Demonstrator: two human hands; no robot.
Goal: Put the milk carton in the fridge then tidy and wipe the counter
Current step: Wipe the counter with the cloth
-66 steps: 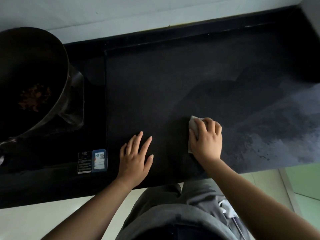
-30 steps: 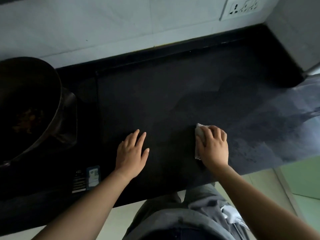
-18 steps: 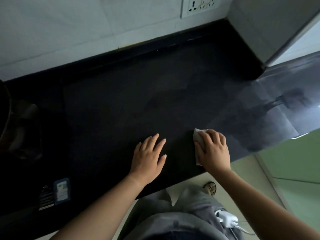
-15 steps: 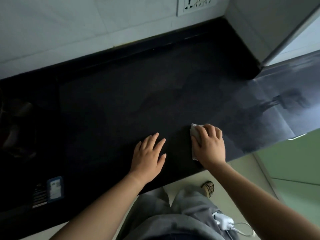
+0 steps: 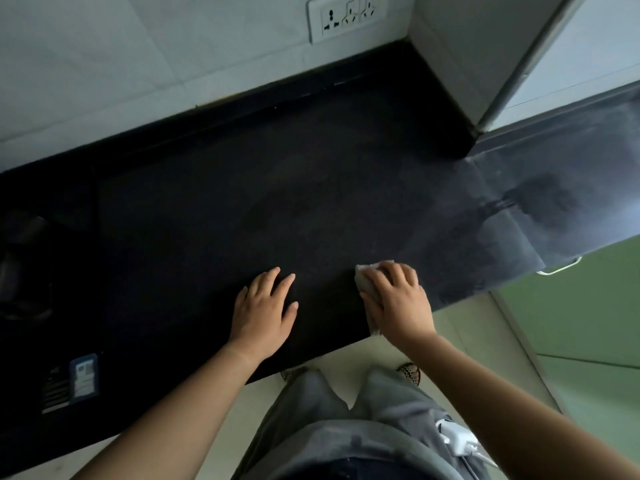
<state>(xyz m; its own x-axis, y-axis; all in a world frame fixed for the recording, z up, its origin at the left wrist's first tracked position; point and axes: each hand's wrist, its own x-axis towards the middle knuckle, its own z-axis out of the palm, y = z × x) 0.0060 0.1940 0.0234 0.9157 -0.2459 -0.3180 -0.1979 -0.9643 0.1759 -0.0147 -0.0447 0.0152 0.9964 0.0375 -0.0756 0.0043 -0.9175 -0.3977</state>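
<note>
The black counter (image 5: 277, 202) fills the middle of the head view. Near its front edge my right hand (image 5: 398, 299) presses flat on a small pale cloth (image 5: 363, 277), whose edges show past my fingers and at the counter's lip. My left hand (image 5: 265, 310) rests flat on the bare counter a short way to the left of it, fingers spread, holding nothing. No milk carton is in view.
A white wall with a socket plate (image 5: 346, 17) backs the counter. At the right a white corner post (image 5: 485, 81) stands on it, with a shinier grey stretch (image 5: 536, 209) beyond. A dark hob with a blue sticker (image 5: 83, 379) lies at the left.
The view has swung right, so the pan at the left has left the picture. My right hand and cloth have slid a little toward the counter's front edge; my left hand stays flat.
</note>
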